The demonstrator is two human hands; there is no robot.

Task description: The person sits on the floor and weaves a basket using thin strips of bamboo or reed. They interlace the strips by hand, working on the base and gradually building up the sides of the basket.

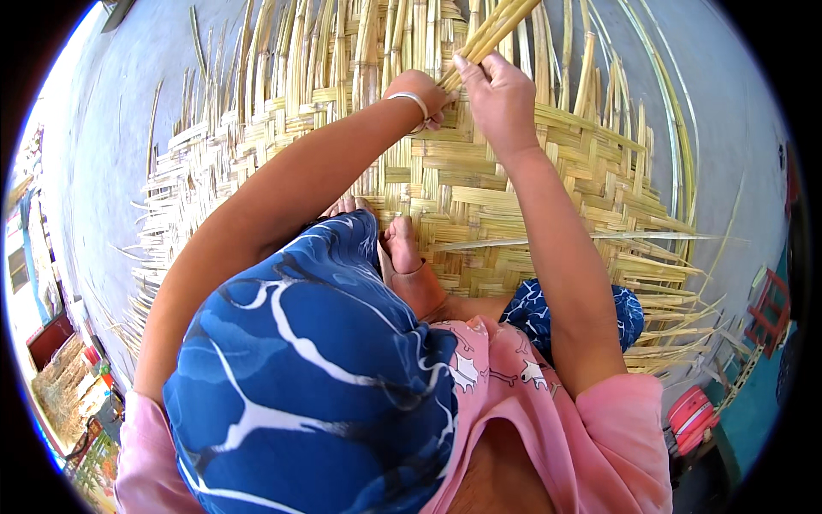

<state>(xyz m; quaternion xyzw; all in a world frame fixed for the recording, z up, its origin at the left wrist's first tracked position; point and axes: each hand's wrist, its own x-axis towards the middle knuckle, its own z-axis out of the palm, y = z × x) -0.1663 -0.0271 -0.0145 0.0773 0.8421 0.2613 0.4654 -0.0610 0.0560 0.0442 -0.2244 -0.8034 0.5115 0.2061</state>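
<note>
Strips [497,27], slender, yellowish, are pinched by right hand [501,103]; left hand [418,91] grips unclearly.

A pale bangle [420,102] sits just behind the left hand [415,83]; there's a short-sleeved pink top [556,411] with white animal figures [465,372], white-veined blue trousers [257,368], bare feet [402,244].

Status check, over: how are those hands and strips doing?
Right hand pinching strips; left hand at their lower end. Strips slant over woven mat. Bare feet nearby, clear of hands.
</note>
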